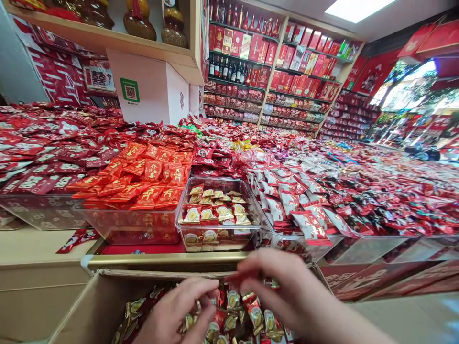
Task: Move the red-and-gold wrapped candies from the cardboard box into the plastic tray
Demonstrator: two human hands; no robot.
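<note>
A cardboard box (77,313) stands below the counter's gold edge, holding many small red-and-gold wrapped candies (233,301) with a round yellow picture. My left hand (179,306) is over the box, its fingers curved and the thumb apart, with candies showing beneath. My right hand (283,286) is above the box's right part, with a blurred dark red wrapped candy (234,278) at its fingertips. Just beyond the box, a clear plastic bin (218,234) is partly filled with similar red-and-gold candies (208,214).
Left of the clear bin, another bin (132,227) is heaped with orange-red packets (143,172). White-and-red packets (283,196) overflow to the right. A gold counter edge (165,259) runs behind the box. Shelves (265,95) with bottles and red boxes line the back wall.
</note>
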